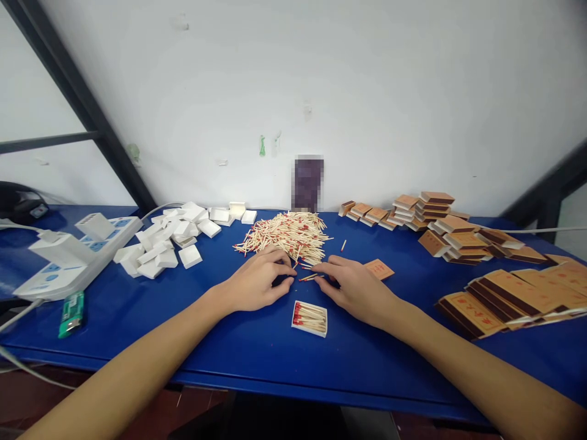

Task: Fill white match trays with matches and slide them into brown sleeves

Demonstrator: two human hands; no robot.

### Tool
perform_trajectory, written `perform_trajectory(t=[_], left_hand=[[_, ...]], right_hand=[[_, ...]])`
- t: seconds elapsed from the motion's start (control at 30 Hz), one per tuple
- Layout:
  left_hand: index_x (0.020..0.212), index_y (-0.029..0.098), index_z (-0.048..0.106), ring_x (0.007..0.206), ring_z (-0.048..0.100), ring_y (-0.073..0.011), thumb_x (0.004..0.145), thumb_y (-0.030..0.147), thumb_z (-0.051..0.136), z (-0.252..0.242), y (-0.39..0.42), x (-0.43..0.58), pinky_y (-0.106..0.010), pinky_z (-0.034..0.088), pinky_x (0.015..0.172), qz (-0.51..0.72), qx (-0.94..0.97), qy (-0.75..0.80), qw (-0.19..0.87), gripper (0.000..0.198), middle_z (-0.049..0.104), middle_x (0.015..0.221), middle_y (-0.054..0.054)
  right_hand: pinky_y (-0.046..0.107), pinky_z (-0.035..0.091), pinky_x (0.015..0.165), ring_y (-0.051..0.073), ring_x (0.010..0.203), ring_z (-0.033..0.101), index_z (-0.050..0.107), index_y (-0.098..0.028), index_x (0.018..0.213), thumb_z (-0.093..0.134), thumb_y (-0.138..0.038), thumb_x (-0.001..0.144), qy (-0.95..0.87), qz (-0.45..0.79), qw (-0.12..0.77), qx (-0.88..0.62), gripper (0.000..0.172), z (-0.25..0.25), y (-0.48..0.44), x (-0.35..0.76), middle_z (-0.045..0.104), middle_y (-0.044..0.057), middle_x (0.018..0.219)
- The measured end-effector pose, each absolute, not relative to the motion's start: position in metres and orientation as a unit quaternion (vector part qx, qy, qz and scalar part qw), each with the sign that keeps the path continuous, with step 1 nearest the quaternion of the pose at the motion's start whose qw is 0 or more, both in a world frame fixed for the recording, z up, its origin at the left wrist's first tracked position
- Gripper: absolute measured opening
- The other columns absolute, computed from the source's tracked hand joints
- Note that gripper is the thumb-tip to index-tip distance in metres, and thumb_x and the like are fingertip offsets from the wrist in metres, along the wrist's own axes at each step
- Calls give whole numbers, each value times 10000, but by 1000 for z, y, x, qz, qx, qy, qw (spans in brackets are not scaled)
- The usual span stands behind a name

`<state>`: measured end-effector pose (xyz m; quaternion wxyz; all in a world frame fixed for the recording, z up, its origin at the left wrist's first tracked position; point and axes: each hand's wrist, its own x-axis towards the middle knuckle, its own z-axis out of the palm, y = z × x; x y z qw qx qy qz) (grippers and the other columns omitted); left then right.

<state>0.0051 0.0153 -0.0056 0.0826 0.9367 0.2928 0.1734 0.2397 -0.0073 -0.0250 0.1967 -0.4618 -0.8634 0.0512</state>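
Observation:
My left hand (263, 278) rests on the blue table at the front of a heap of red-tipped matches (288, 233). Its thumb and forefinger curve toward a few loose matches (308, 277), with a gap between the two fingertips. From the other side, my right hand (355, 287) reaches to the same matches, its forefinger and thumb apart and their tips at the match ends. Neither hand shows a firm grip. Just in front of both hands lies a white matchbox tray (309, 333) filled with matches, heads to the left.
Empty white trays (190, 256) pile up at left, near a power strip (123, 235) and a green lighter (72, 315). Matchbox sleeves (463, 239) stack at right, with flatter ones (472, 311) nearer. A single sleeve (380, 269) lies behind my right hand; one match (343, 245) lies apart.

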Motion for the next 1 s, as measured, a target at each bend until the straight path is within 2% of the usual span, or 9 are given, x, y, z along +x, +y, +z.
perform_trajectory(t=[0.13, 0.3, 0.47, 0.6, 0.73, 0.83, 1.0], left_hand=[[1042, 171, 714, 969, 562, -209, 946, 220, 478, -6, 15, 5, -367, 447, 910, 175, 938, 280, 104, 260, 644, 1004, -80], [1034, 184, 703, 926, 585, -195, 925, 201, 501, -5, 13, 5, -344, 461, 863, 169, 938, 277, 119, 230, 664, 967, -59], [1096, 190, 662, 945, 598, -189, 910, 121, 457, -5, 15, 5, -340, 463, 870, 195, 938, 269, 103, 285, 659, 1025, -58], [1075, 186, 659, 994, 593, -195, 877, 54, 456, -6, 19, 4, -358, 451, 911, 190, 946, 250, 84, 312, 672, 1073, -54], [1024, 181, 679, 1040, 584, -207, 873, 52, 469, -6, 21, 2, -377, 445, 946, 164, 952, 246, 82, 289, 683, 1105, -55], [1006, 174, 692, 1037, 579, -205, 888, 62, 466, -6, 21, 2, -372, 445, 944, 165, 952, 244, 79, 279, 685, 1102, -57], [1016, 173, 707, 979, 568, -200, 912, 103, 492, -7, 20, 2, -351, 448, 900, 165, 952, 248, 73, 249, 668, 1027, -65]], right_hand=[[284, 391, 675, 165, 748, 568, 698, -176, 944, 483, -195, 953, -872, 56, 194, -446, 217, -25, -6, 240, 599, 43, 820], [331, 325, 731, 134, 595, 516, 689, -203, 868, 520, -206, 923, -864, 35, 194, -464, 178, -25, -8, 239, 605, -13, 666], [330, 364, 753, 161, 571, 516, 694, -212, 855, 547, -244, 900, -855, 34, 198, -477, 157, -26, -9, 239, 570, -26, 534], [285, 387, 649, 154, 549, 546, 716, -212, 939, 543, -242, 902, -852, 58, 189, -485, 179, -22, -7, 240, 619, -14, 591], [279, 398, 629, 181, 681, 627, 707, -226, 1078, 526, -270, 930, -848, 47, 181, -496, 238, -18, -6, 240, 707, 23, 771], [279, 405, 650, 185, 750, 645, 715, -231, 1064, 499, -260, 953, -853, 50, 168, -492, 244, -18, -6, 240, 724, 33, 860], [266, 385, 635, 162, 723, 596, 735, -212, 971, 526, -217, 933, -865, 37, 189, -463, 213, -22, -4, 241, 670, 36, 819]])
